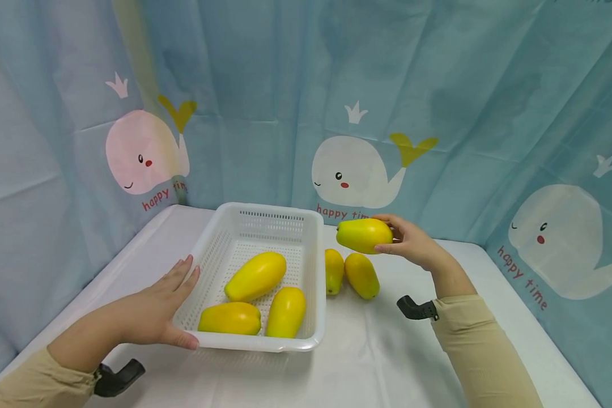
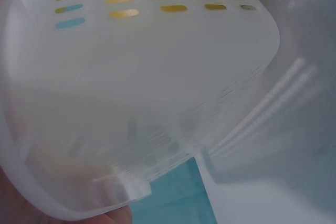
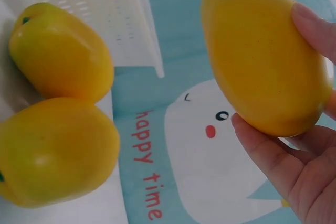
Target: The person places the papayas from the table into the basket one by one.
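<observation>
My right hand (image 1: 413, 243) grips a yellow-green papaya (image 1: 364, 235) by its rounded end, up above the table and to the right of a white plastic basket (image 1: 320, 272). In the right wrist view the thumb and fingers wrap the wide end of this papaya (image 3: 262, 56). My left hand (image 1: 155, 309) lies with fingers spread and straight along the basket's left rim, its thumb at the front left corner. Inside the basket are three papayas, one at the back (image 1: 256, 276), one at front left (image 1: 229, 318) and one at front right (image 1: 286, 313).
Two more papayas lie on the white table just right of the basket, one partly hidden by its wall (image 1: 334, 272), the other beside it (image 1: 362, 276). A blue curtain (image 1: 265, 113) printed with whales hangs around the table's back and sides.
</observation>
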A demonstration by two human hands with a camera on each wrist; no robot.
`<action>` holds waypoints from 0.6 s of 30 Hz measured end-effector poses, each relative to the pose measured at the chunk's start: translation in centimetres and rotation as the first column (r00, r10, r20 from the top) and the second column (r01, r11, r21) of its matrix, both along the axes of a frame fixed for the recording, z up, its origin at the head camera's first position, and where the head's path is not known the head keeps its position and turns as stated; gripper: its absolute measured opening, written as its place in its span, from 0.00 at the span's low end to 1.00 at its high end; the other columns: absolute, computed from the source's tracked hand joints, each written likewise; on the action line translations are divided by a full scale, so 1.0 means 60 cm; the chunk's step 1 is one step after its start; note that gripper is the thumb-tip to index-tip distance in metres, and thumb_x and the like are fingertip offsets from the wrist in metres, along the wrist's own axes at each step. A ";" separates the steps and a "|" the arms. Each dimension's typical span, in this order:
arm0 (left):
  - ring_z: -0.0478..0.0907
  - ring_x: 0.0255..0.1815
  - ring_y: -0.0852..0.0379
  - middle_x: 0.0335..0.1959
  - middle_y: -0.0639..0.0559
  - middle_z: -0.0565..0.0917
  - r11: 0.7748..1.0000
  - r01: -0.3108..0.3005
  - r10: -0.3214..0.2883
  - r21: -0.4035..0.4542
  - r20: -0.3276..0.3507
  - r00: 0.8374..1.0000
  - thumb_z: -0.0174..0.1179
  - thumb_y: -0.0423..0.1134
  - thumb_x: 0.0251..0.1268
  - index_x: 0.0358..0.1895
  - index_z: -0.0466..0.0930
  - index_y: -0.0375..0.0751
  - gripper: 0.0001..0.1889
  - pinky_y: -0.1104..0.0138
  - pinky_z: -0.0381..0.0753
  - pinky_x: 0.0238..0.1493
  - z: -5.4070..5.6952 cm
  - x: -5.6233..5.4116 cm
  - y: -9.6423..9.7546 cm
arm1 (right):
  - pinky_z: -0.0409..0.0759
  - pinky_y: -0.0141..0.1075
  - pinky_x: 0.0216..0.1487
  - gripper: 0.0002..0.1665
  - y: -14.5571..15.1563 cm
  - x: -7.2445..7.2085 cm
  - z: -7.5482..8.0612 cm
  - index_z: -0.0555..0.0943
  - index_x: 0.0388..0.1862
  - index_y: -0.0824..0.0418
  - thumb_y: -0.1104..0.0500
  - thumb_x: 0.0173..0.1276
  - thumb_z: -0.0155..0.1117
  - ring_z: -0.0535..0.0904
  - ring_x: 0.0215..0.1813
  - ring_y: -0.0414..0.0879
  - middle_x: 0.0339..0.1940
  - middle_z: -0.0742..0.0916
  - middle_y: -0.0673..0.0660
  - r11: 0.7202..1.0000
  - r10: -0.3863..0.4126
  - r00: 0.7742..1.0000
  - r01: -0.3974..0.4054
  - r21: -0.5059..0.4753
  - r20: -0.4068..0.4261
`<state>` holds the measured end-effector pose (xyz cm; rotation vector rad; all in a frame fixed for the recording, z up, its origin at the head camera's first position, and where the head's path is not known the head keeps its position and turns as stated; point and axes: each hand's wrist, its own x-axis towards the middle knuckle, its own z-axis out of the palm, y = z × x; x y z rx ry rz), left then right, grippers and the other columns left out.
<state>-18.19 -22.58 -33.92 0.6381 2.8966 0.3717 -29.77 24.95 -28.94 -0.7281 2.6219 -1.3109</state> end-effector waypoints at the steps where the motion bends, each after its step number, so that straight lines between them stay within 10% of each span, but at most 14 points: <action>1: 0.37 0.71 0.34 0.72 0.34 0.33 1.000 0.001 -0.001 0.001 0.001 1.000 0.60 0.75 0.28 0.71 0.41 0.31 0.69 0.38 0.54 0.59 0.000 0.000 0.000 | 0.77 0.44 0.51 0.39 -0.001 -0.001 0.003 0.63 0.65 0.55 0.53 0.56 0.69 0.75 0.51 0.53 0.55 0.75 0.59 1.000 0.000 1.000 0.000 0.002 -0.003; 18: 0.37 0.71 0.34 0.72 0.36 0.32 1.000 0.000 0.000 0.003 -0.006 1.000 0.60 0.76 0.28 0.71 0.41 0.32 0.69 0.38 0.54 0.59 -0.003 -0.001 -0.001 | 0.78 0.40 0.49 0.39 -0.045 -0.007 0.042 0.64 0.66 0.53 0.56 0.57 0.69 0.75 0.50 0.52 0.53 0.76 0.57 0.997 0.074 0.997 -0.073 0.015 -0.039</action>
